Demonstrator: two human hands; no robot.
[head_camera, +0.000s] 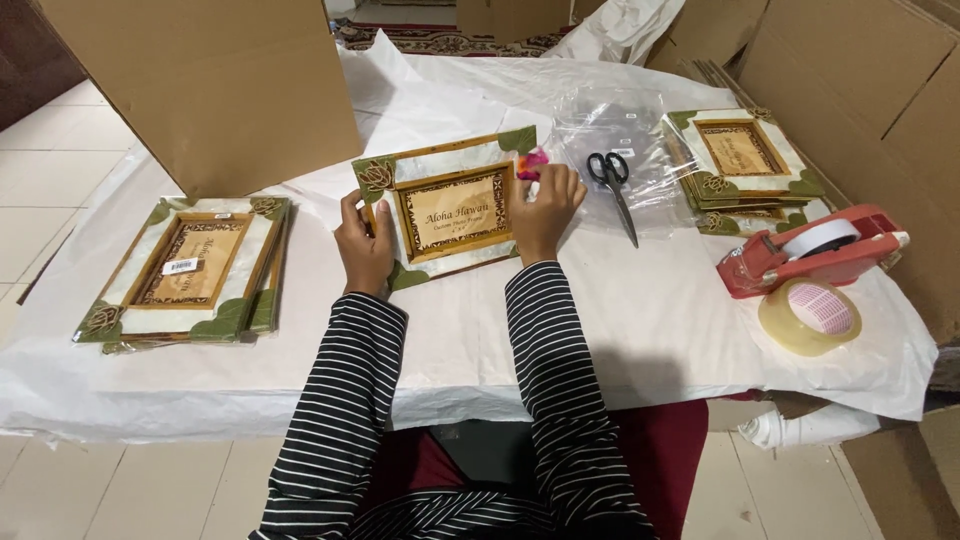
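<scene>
A decorated picture frame (450, 205) with green leaf corners and a wooden inner border lies tilted on the white paper in front of me. My left hand (362, 248) grips its left edge. My right hand (548, 208) rests on its right side, fingers curled at the upper right corner, where a small pink and orange piece (532, 162) shows; whether the fingers pinch it I cannot tell. Both arms wear black and white striped sleeves.
A stack of similar frames (185, 268) lies at the left, another stack (745, 165) at the right. Black scissors (614, 185) lie on clear plastic bags (610, 120). A red tape dispenser (815, 252) and a tape roll (810, 315) sit near the right edge. Cardboard boxes (215, 85) stand behind.
</scene>
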